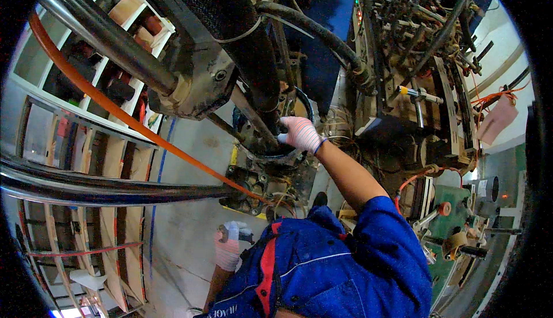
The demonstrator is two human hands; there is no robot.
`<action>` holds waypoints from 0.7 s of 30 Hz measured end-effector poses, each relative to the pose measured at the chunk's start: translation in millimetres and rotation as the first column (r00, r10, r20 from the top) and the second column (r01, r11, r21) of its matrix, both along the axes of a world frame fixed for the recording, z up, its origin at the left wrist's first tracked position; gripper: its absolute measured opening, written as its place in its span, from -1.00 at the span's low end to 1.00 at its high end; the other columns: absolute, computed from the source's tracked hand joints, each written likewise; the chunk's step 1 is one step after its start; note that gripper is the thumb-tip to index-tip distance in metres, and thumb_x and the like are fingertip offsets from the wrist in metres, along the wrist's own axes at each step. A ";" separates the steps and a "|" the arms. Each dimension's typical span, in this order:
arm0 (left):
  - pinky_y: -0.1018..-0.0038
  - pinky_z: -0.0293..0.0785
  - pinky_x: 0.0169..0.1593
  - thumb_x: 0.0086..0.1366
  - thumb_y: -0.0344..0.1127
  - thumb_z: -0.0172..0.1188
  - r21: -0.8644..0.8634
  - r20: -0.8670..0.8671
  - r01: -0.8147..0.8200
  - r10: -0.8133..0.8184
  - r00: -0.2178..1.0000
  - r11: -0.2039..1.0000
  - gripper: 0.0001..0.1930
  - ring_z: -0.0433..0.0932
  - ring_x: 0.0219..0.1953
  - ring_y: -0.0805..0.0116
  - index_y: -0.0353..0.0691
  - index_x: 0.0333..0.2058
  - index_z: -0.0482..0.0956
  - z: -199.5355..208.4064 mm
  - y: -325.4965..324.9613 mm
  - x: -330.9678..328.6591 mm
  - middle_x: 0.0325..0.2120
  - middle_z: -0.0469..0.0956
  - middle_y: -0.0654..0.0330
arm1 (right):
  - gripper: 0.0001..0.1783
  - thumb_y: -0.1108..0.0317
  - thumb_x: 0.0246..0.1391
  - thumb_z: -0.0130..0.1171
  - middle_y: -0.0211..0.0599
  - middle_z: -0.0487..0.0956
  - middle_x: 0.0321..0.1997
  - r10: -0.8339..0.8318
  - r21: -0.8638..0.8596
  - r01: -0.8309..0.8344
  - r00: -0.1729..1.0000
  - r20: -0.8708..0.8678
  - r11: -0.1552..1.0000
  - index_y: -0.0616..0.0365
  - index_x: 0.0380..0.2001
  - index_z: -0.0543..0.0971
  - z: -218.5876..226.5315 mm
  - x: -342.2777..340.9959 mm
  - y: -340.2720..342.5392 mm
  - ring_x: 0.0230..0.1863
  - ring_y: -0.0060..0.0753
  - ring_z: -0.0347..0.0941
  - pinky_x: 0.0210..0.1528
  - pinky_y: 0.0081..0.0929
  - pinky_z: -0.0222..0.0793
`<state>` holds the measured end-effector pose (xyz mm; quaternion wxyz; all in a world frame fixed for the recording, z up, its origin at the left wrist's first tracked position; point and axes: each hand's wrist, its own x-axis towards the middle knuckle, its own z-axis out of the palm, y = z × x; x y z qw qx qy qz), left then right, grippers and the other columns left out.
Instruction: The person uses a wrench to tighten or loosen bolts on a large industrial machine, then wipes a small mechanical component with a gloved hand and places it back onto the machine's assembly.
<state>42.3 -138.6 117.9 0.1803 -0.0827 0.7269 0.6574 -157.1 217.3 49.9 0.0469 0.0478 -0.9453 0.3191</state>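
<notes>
My right hand, in a white glove with thin red stripes, reaches forward to the machine. Its fingers and thumb are curled at the lower end of a thick black hose, beside a grimy metal bar. What lies inside that grip is hidden. Below it is a round, dark-rimmed vessel on the machine's base. Low by my waist, my left hand wears a similar glove. Its fingers are bent around something dark that I cannot make out.
Polished steel columns and an orange hose cross the left side. Shelving stands beyond them. At right is a dusty machine with cables, and a green bench with rollers. A blue panel rises ahead.
</notes>
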 end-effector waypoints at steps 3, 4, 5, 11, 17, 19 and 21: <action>0.34 0.61 -0.24 0.53 -0.19 0.00 -0.004 0.037 -0.013 0.013 0.999 1.000 -0.68 0.69 -0.35 0.27 -0.35 -0.22 0.57 3.5 2.0 1.0 -0.35 0.68 0.09 | -0.62 0.22 -0.11 0.43 -0.04 0.65 -0.23 -0.080 0.036 0.077 0.992 0.093 0.996 0.05 -0.18 0.63 0.2 0.0 -6.1 -0.14 0.11 0.59 -0.11 -0.05 0.52; 0.35 0.61 -0.24 0.53 -0.18 0.00 0.049 0.040 -0.048 0.046 0.998 0.998 -0.68 0.69 -0.35 0.28 -0.35 -0.23 0.57 -5.3 -2.7 3.2 -0.36 0.68 0.09 | -0.64 0.24 -0.11 0.41 -0.05 0.65 -0.25 -0.085 0.063 0.080 0.993 0.080 0.995 0.06 -0.19 0.62 0.2 -3.2 -9.4 -0.16 0.11 0.60 -0.12 -0.04 0.53; 0.36 0.61 -0.24 0.54 -0.18 -0.01 0.100 0.048 -0.081 0.076 0.996 0.992 -0.67 0.69 -0.35 0.29 -0.35 -0.23 0.57 -14.9 -5.9 4.0 -0.36 0.68 0.10 | -0.65 0.25 -0.11 0.40 -0.05 0.65 -0.28 -0.092 0.089 0.086 0.993 0.070 0.992 0.07 -0.20 0.62 -0.3 -5.5 -12.4 -0.18 0.10 0.61 -0.13 -0.04 0.53; 0.33 0.60 -0.18 0.52 -0.11 -0.02 -0.157 0.045 -0.006 0.014 0.999 0.988 -0.62 0.69 -0.30 0.24 -0.38 -0.19 0.57 6.6 1.5 5.0 -0.33 0.67 0.06 | -0.48 0.04 -0.04 0.37 -0.03 0.66 -0.15 -0.048 -0.017 0.054 0.966 0.254 0.998 0.10 -0.06 0.58 10.4 -7.2 -9.0 -0.09 0.07 0.61 -0.04 -0.10 0.54; 0.12 0.52 0.05 0.38 0.10 -0.14 0.452 0.248 -0.177 0.068 0.966 0.874 -0.40 0.62 -0.06 0.03 -0.41 -0.02 0.51 -50.7 -45.1 21.2 -0.13 0.62 -0.11 | -0.51 0.02 -0.05 0.40 -0.04 0.65 -0.18 -0.112 0.115 0.098 0.986 0.127 0.989 0.15 -0.17 0.59 8.0 3.3 -10.2 -0.10 0.08 0.60 -0.08 -0.09 0.52; 0.12 0.54 0.02 0.39 -0.01 -0.06 0.481 0.259 -0.173 0.049 0.965 0.859 -0.52 0.62 -0.11 0.04 -0.38 -0.04 0.50 -50.3 -45.6 21.7 -0.13 0.61 -0.07 | -0.51 -0.03 -0.07 0.39 -0.03 0.66 -0.16 -0.132 0.136 0.113 0.982 0.137 0.984 0.10 -0.19 0.62 -0.1 1.5 -8.6 -0.11 0.09 0.60 -0.09 -0.07 0.53; 0.18 0.61 -0.10 0.47 -0.28 0.12 0.597 0.317 -0.229 0.037 0.948 0.769 -0.81 0.65 -0.25 0.13 -0.30 -0.13 0.52 -26.5 -30.2 17.7 -0.19 0.64 0.05 | -0.51 -0.03 -0.06 0.38 -0.03 0.66 -0.18 -0.103 0.077 0.092 0.983 0.155 0.993 0.11 -0.19 0.61 6.1 2.3 -6.9 -0.12 0.10 0.60 -0.10 -0.05 0.53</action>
